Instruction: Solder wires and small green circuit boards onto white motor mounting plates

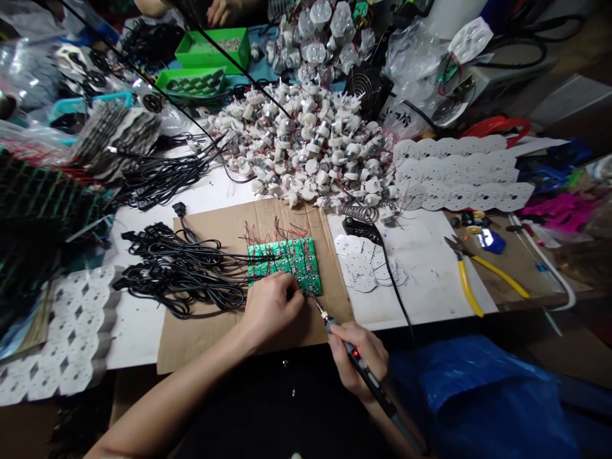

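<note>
My right hand grips a soldering iron with a lit red light on its handle. Its tip meets the lower right corner of a green circuit board panel. Over the panel's lower edge lies my left hand, its fingers curled and pinched close to the iron's tip; whatever they hold is hidden. Thin red and black wires stick up from the panel's far edge. Black cables with plugs run from its left side. A sheet of cardboard lies beneath.
White lamp parts form a big heap behind the cardboard. To the right are white boards, a soldering iron stand with a coil and yellow-handled cutters. Stacked white panels stand left. Another person's hand shows at the top.
</note>
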### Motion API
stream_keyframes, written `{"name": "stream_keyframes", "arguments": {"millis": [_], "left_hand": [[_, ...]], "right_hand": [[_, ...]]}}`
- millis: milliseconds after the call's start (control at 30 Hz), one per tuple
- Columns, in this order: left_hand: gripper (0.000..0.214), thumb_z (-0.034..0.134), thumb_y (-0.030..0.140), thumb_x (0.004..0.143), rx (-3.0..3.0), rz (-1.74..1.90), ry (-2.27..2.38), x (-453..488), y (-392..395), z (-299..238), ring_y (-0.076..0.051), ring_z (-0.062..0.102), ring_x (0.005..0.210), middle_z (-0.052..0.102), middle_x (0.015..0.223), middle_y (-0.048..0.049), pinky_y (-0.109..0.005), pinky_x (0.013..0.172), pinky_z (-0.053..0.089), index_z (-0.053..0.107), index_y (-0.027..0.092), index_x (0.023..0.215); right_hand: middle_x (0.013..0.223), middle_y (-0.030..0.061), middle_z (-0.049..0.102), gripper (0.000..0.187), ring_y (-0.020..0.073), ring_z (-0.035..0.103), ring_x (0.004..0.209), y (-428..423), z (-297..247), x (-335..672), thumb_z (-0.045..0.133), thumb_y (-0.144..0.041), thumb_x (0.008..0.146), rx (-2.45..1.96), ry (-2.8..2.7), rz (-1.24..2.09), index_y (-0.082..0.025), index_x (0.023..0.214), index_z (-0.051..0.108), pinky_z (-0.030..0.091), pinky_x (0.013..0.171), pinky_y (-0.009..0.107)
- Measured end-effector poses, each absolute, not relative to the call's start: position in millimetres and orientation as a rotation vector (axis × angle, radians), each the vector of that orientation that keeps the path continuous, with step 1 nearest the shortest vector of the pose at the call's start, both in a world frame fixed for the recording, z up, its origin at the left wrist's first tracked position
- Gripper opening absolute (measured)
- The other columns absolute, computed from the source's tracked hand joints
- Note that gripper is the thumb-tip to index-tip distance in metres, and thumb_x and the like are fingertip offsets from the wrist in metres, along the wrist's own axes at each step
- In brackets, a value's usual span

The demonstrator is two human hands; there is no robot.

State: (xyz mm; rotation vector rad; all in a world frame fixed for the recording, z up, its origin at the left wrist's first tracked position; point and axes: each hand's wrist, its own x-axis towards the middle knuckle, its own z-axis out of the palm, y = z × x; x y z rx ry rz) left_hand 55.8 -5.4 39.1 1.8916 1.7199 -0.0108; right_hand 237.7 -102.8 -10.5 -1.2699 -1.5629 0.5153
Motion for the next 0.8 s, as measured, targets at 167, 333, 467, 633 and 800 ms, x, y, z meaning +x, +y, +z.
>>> {"name": "stream_keyframes", "arguments": {"millis": [167,333,467,633,800], "left_hand": [[0.016,0.054,0.028,0.086,1.888,-0.019,1.716,54.9,-6.1,36.1,-0.018,0.062,0.078,0.07,0.082,-0.0023,-0.028,0.069,0.035,0.063,0.021,0.075],[0.018,0.052,0.027,0.086,1.878,-0.038,1.725,56.1,-8.9,34.4,-0.019,0.065,0.079,0.071,0.084,-0.0034,-0.028,0.068,0.037,0.066,0.021,0.076],[0.019,0.051,0.028,0.084,1.869,-0.028,1.75,57.3,-9.1,31.7,-0.02,0.066,0.08,0.072,0.086,-0.0042,-0.029,0.067,0.037,0.067,0.021,0.079],[0.02,0.05,0.029,0.083,1.861,-0.005,1.77,58.3,-10.7,28.5,-0.022,0.068,0.084,0.073,0.088,-0.0061,-0.03,0.068,0.039,0.068,0.021,0.079],[0.02,0.051,0.03,0.081,1.861,-0.006,1.749,58.1,-9.9,27.8,-0.025,0.07,0.086,0.074,0.091,-0.0077,-0.032,0.069,0.043,0.069,0.021,0.081]], "right_hand": [[0.08,0.0014,0.074,0.017,0.014,0.073,0.063,-108.1,-13.9,238.7,0.06,-0.013,0.093,-1.296,-1.376,0.618,-0.021,0.106,0.068,0.062,0.06,0.025],[0.079,0.0008,0.074,0.014,0.014,0.074,0.059,-100.6,-14.6,234.8,0.064,-0.019,0.093,-1.286,-1.273,0.645,-0.022,0.105,0.072,0.061,0.057,0.023],[0.077,0.0023,0.075,0.02,0.0159,0.074,0.058,-82.8,-10.5,221.9,0.067,-0.038,0.094,-1.36,-1.113,0.694,-0.021,0.101,0.074,0.06,0.059,0.025],[0.076,0.0065,0.077,0.042,0.0197,0.074,0.061,-66.0,-12.3,209.8,0.067,-0.057,0.09,-1.476,-1.048,0.731,-0.017,0.1,0.076,0.06,0.062,0.028],[0.075,0.0072,0.077,0.047,0.0198,0.074,0.06,-61.8,-22.4,206.5,0.067,-0.062,0.087,-1.536,-1.027,0.701,-0.016,0.095,0.077,0.059,0.061,0.027]]}}
